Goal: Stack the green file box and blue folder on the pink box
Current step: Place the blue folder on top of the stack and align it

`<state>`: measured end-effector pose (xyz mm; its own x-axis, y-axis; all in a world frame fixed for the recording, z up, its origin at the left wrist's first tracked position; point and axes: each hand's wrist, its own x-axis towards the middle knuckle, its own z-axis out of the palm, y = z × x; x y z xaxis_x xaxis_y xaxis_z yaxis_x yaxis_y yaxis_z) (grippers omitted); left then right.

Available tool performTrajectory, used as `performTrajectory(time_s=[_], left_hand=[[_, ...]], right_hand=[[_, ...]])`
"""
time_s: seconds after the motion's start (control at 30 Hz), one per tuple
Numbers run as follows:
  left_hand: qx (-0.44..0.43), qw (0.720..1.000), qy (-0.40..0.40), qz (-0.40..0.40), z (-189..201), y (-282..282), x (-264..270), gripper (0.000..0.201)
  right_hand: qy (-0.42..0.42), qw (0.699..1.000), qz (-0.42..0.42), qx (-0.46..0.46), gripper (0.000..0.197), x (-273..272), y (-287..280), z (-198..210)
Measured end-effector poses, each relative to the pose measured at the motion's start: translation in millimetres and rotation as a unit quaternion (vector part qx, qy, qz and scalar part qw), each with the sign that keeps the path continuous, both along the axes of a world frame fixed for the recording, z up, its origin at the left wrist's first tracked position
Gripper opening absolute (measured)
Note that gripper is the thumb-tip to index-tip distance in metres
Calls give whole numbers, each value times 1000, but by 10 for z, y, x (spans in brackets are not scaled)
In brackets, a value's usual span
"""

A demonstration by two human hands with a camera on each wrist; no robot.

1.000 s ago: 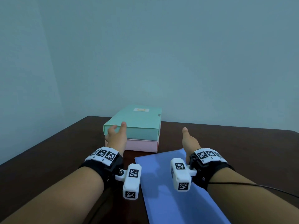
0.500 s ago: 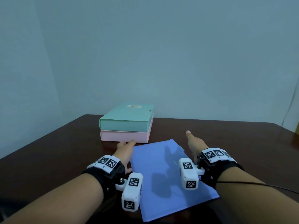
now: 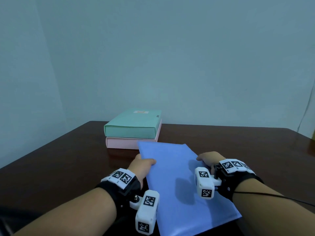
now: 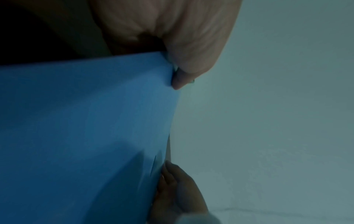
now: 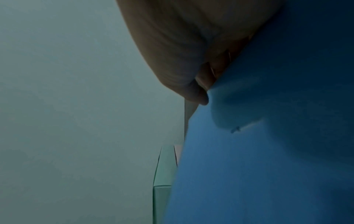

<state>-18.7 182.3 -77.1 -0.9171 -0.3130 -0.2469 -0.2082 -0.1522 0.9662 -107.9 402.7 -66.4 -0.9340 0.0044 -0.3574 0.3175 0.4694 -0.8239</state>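
Both hands, left (image 3: 142,165) and right (image 3: 208,159), pinch the folder (image 3: 179,178) by its side edges, keeping it flat for lifting onto the green box (image 3: 132,124), which already sits on the pink box (image 3: 121,143)

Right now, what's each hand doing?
Left hand: grips the blue folder's left edge.
Right hand: grips its right edge.
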Motion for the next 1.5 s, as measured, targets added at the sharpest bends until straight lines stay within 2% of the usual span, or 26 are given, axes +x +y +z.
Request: performTrajectory(time_s=[0.1,0.17,0.27,0.4,0.47,0.63,0.8,0.93,1.03,1.13,1.33,1.5], left_hand=[[-15,999,40,6,73,67,-36,32],[-3,998,60,18,162,50,-58,29],[10,995,92,45,338,-30,-82,16],[11,986,145,83,584,-171,-75,17],[11,982,159,104,700,-256,-73,18],[-7,975,178,136,892,-516,-115,11],[-12,970,198,142,942,-720,-215,7],[-12,976,190,105,891,-856,-287,24],[-108,976,172,76,744,-928,-327,36],[-210,957,178,93,643,-1011,-375,40],[-361,910,142,151,807,-1378,-533,46],[-391,897,129,162,978,-1622,-785,49]], right_hand=[[0,997,24,77,43,93,-3,143],[-1,997,18,71,43,88,35,212],[13,999,1,-31,51,3,68,231],[16,991,53,-120,38,49,22,284],[19,975,94,-200,26,59,-2,270],[24,923,174,-343,28,68,-49,207],[112,904,170,-376,32,83,-276,271],[148,894,127,-403,30,17,-524,320],[180,891,84,-409,20,-56,-713,396],[205,899,59,-382,15,-115,-907,512],[212,918,34,-332,45,-253,-1250,708],[199,909,72,-358,50,-442,-1440,806]])
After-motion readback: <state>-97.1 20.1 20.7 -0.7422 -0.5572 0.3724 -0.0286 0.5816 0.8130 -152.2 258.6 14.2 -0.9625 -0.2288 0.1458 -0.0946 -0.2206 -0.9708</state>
